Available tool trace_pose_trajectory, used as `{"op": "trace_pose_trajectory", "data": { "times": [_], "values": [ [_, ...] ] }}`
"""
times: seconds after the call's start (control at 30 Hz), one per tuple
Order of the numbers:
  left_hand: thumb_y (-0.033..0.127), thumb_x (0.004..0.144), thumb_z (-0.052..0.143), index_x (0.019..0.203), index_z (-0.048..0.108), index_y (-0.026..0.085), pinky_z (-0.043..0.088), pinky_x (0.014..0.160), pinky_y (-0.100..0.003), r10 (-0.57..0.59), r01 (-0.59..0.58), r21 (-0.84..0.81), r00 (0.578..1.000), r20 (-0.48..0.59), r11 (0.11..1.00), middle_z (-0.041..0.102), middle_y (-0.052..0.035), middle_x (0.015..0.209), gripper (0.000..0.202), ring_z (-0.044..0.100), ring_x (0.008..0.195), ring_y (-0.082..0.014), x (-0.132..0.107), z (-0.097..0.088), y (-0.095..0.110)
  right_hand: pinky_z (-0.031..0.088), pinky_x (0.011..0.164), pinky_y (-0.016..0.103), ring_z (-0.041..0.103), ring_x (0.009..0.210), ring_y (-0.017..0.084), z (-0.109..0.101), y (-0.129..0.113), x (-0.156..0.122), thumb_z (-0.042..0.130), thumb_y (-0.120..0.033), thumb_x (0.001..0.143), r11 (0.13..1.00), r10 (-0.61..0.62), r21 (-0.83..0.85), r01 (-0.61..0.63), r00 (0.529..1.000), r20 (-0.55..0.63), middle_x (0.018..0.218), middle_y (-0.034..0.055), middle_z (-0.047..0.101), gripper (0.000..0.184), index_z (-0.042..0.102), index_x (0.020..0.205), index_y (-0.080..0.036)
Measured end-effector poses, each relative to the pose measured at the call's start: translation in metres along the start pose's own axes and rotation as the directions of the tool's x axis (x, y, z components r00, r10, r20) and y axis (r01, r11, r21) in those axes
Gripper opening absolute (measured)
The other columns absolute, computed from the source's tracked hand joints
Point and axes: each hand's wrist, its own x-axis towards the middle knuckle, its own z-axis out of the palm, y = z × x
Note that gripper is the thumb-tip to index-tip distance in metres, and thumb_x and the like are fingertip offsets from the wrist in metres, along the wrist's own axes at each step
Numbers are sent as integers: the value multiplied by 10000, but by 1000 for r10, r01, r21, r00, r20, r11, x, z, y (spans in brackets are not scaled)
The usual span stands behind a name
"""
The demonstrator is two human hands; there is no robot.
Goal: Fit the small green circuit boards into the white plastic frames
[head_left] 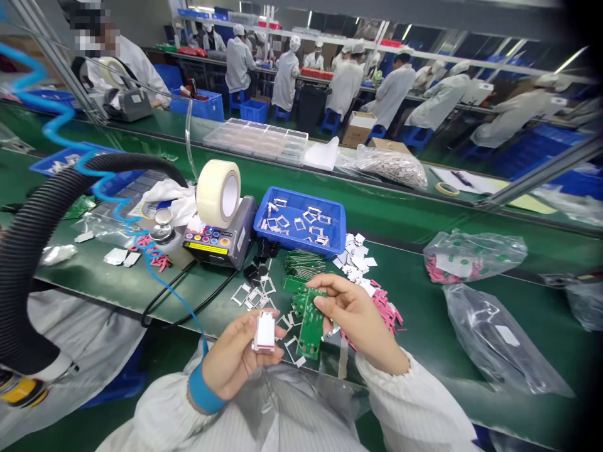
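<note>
My left hand (238,351), a blue band at its wrist, is closed on a small white rectangular part (265,331) with a frame-like edge and a thin pink strip along its lower side. Between thumb and fingers, my right hand (351,311) grips a long green circuit board (311,326), held upright just right of the white part. The two are apart. Behind them lie a stack of green boards (304,263) and loose white frames (257,292). White square pads (355,257) and pink strips (387,311) are heaped beyond my right hand.
A blue tray (301,242) holds several white frames. Left of it stand a tape dispenser (214,251) with a tape roll (217,194) and a metal-capped bottle (163,227). A black hose (28,263) arches at left. Plastic bags (502,339) lie at right. Co-workers sit beyond.
</note>
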Motion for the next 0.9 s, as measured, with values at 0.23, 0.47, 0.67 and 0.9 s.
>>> {"op": "trace_pose_trajectory", "data": {
  "times": [0.23,0.47,0.67,0.9],
  "values": [
    [471,673,661,830,685,107,495,505,-195,51,-57,25,980,192,998,692,-69,733,397,629,551,-114,-1,10,2,405,369,156,509,406,52,43,-18,6,606,-306,771,979,80,172,-106,985,151,598,-49,537,187,598,927,-203],
    [468,624,699,801,699,130,511,512,-224,40,-38,-14,976,212,999,708,-59,701,382,657,545,-144,-6,0,1,404,425,154,489,488,41,50,-17,14,644,-262,742,977,-5,212,-7,999,53,688,-33,543,185,642,921,-217],
    [339,601,759,919,683,177,509,732,-262,239,-233,-80,968,72,969,716,-42,866,366,655,799,-164,-3,2,3,362,364,150,459,379,46,54,-16,8,681,-318,713,929,117,367,-55,982,-149,533,-29,590,227,595,873,-182],
    [356,526,796,914,678,196,478,836,-380,432,-438,-25,892,-131,899,717,-44,763,436,647,850,-239,-1,3,-3,369,401,204,447,462,77,85,4,-3,668,-260,690,989,-110,65,129,966,-236,612,-12,565,150,678,830,-207]
  ]
}}
